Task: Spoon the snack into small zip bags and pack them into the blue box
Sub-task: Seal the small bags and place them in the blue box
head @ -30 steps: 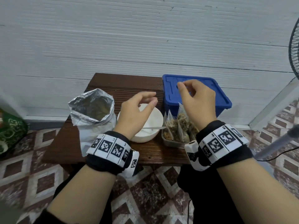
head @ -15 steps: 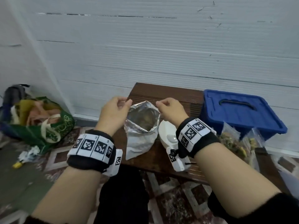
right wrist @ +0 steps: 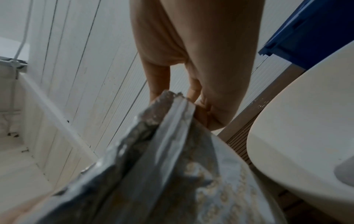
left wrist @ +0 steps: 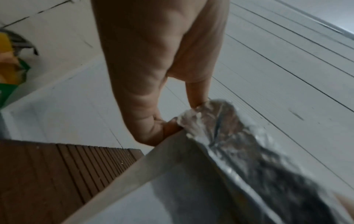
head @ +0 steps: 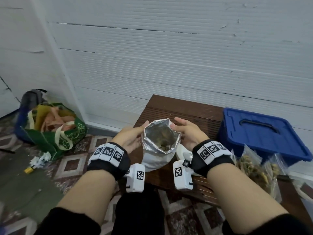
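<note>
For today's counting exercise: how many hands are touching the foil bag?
2. The left hand pinches the foil bag at its left rim; the right hand pinches its right rim. No other hand is in view.

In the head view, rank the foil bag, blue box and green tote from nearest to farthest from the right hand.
1. foil bag: held at its rim by the right hand.
2. blue box: to the right, on the table.
3. green tote: far left, on the floor.
</note>
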Tool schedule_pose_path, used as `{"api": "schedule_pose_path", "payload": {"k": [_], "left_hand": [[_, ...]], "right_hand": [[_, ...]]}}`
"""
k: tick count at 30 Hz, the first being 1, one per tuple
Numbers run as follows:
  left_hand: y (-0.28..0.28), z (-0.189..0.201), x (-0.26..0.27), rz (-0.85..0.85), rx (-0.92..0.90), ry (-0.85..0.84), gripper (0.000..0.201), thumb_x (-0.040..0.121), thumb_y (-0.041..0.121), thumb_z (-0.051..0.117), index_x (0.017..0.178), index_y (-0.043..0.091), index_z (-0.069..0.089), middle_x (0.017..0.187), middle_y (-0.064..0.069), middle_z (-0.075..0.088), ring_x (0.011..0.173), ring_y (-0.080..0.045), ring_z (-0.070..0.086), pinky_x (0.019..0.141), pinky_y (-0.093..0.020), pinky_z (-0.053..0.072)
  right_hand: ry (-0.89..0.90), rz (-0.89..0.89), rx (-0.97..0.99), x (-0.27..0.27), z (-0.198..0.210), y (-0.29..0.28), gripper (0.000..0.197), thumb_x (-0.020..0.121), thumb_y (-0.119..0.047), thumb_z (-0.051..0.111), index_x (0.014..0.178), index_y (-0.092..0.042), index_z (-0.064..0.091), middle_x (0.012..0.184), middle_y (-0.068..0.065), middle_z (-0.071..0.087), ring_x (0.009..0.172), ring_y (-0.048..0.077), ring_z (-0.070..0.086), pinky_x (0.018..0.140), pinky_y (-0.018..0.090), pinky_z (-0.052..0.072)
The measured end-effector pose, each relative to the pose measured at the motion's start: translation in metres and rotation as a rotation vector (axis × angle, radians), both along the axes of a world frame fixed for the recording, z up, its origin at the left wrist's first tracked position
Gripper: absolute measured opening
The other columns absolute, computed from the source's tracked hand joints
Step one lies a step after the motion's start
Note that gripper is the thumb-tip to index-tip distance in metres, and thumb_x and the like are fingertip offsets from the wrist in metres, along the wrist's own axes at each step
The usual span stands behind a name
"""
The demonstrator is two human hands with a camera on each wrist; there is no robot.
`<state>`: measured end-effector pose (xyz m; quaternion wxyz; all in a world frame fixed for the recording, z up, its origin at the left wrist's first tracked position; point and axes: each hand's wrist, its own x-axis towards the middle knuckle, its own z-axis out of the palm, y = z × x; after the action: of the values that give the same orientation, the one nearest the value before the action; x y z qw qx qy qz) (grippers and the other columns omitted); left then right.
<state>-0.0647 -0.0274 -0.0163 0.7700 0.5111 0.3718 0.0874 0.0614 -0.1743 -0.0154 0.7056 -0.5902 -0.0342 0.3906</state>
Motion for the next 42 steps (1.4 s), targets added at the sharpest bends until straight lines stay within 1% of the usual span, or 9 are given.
{"api": "schedule_pose_path", "payload": {"k": [4, 6, 10, 14, 19, 23, 28, 34, 42], "left_hand": [[0.007, -0.002, 0.004, -0.04, 0.061, 0.002, 0.032, 0.08, 0.009, 0.073, 0.109, 0.0, 0.064, 0.09, -0.012, 0.071, 0.068, -0.015, 0.069, 0.058, -0.024, 0.056], [0.01, -0.004, 0.009, -0.049, 0.306, 0.048, 0.041, 0.079, 0.009, 0.076, 0.117, 0.005, 0.06, 0.094, -0.009, 0.068, 0.08, -0.017, 0.067, 0.067, -0.024, 0.054], [0.005, 0.007, 0.013, -0.093, 0.9, 0.121, 0.035, 0.082, 0.027, 0.075, 0.108, 0.018, 0.053, 0.081, 0.006, 0.057, 0.076, -0.002, 0.054, 0.065, -0.012, 0.038], [0.002, 0.013, 0.013, -0.082, 0.944, 0.068, 0.036, 0.082, 0.032, 0.074, 0.106, 0.017, 0.052, 0.081, 0.007, 0.054, 0.072, -0.001, 0.051, 0.061, -0.012, 0.036], [0.012, 0.02, -0.001, -0.25, 0.569, 0.12, 0.019, 0.088, 0.03, 0.068, 0.09, 0.014, 0.059, 0.086, -0.002, 0.066, 0.077, -0.015, 0.064, 0.075, -0.032, 0.057], [0.019, 0.022, -0.01, -0.249, 0.273, 0.03, 0.03, 0.084, 0.008, 0.069, 0.111, 0.006, 0.054, 0.096, -0.008, 0.066, 0.084, -0.016, 0.067, 0.068, -0.025, 0.057], [0.022, 0.014, -0.001, -0.145, 0.581, 0.09, 0.037, 0.084, 0.007, 0.073, 0.112, 0.008, 0.049, 0.084, -0.002, 0.054, 0.065, -0.011, 0.055, 0.046, -0.017, 0.048], [0.023, 0.016, 0.01, -0.15, 1.016, 0.15, 0.026, 0.084, 0.002, 0.063, 0.104, 0.013, 0.05, 0.075, 0.005, 0.048, 0.065, -0.005, 0.046, 0.054, -0.014, 0.034], [0.028, 0.013, 0.0, -0.049, 0.786, 0.053, 0.035, 0.086, 0.026, 0.072, 0.111, 0.018, 0.049, 0.084, 0.005, 0.055, 0.078, -0.007, 0.054, 0.067, -0.023, 0.043]], "right_hand": [[-0.14, -0.005, -0.019, -0.002, 0.0, -0.001, 0.051, 0.078, 0.013, 0.066, 0.118, -0.017, 0.055, 0.088, 0.009, 0.064, 0.074, 0.021, 0.065, 0.065, 0.034, 0.055], [-0.309, -0.006, -0.095, -0.004, -0.003, 0.0, 0.056, 0.074, 0.012, 0.07, 0.12, -0.017, 0.057, 0.076, 0.002, 0.053, 0.07, 0.016, 0.059, 0.065, 0.031, 0.054], [-0.78, -0.06, -0.293, -0.01, -0.004, 0.003, 0.049, 0.073, 0.01, 0.069, 0.107, -0.025, 0.061, 0.073, -0.008, 0.048, 0.064, 0.005, 0.046, 0.067, 0.019, 0.046], [-1.076, -0.11, -0.397, -0.014, 0.001, 0.008, 0.044, 0.075, 0.013, 0.051, 0.101, -0.022, 0.06, 0.082, -0.005, 0.049, 0.073, 0.009, 0.046, 0.062, 0.016, 0.034], [-0.898, -0.224, -0.465, -0.007, -0.003, 0.008, 0.026, 0.083, 0.004, 0.05, 0.09, -0.018, 0.061, 0.101, 0.01, 0.056, 0.081, 0.014, 0.049, 0.071, 0.019, 0.035], [-0.761, -0.218, -0.418, -0.007, -0.001, 0.01, 0.018, 0.084, -0.002, 0.056, 0.082, -0.02, 0.06, 0.09, 0.008, 0.063, 0.077, 0.021, 0.058, 0.066, 0.029, 0.05], [-0.844, -0.18, -0.478, -0.007, 0.003, 0.006, 0.021, 0.085, -0.001, 0.052, 0.081, -0.017, 0.065, 0.085, 0.004, 0.062, 0.079, 0.021, 0.061, 0.073, 0.035, 0.055], [-0.733, -0.029, -0.425, -0.01, 0.006, 0.009, 0.021, 0.084, -0.003, 0.06, 0.075, -0.022, 0.064, 0.083, 0.006, 0.066, 0.078, 0.024, 0.066, 0.069, 0.044, 0.059], [-0.457, 0.017, -0.173, -0.012, 0.014, -0.004, 0.02, 0.09, -0.014, 0.065, 0.079, 0.002, 0.062, 0.07, 0.011, 0.059, 0.056, 0.015, 0.062, 0.061, 0.034, 0.06]]}}
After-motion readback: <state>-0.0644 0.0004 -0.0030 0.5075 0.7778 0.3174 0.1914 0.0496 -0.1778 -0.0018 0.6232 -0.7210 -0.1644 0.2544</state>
